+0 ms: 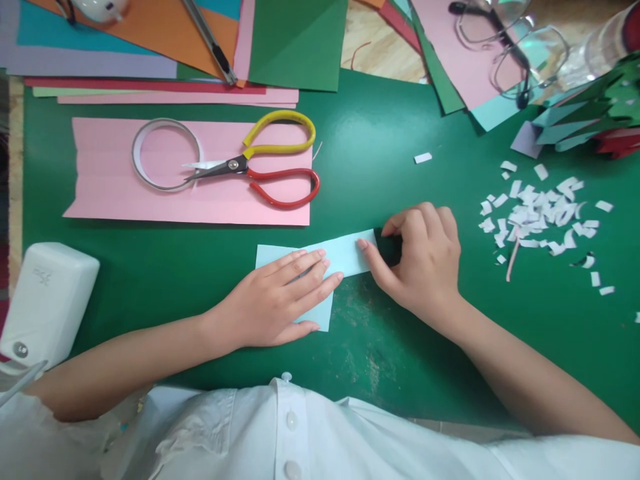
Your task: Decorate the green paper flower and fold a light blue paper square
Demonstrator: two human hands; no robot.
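Note:
A folded piece of light blue paper (345,252) lies on the green cutting mat (380,160) in front of me. My left hand (277,300) rests flat on its left part, fingers stretched out and pressing it down. My right hand (425,257) is at the paper's right end, fingers curled, with the thumb and fingertips pinching or pressing the folded edge.
Scissors (265,170) with yellow and red handles and a roll of tape (165,153) lie on a pink sheet (115,193). Several white paper scraps (543,213) are scattered at right. Coloured sheets (150,40), a utility knife (210,43), glasses (505,40) and a white device (47,300) ring the mat.

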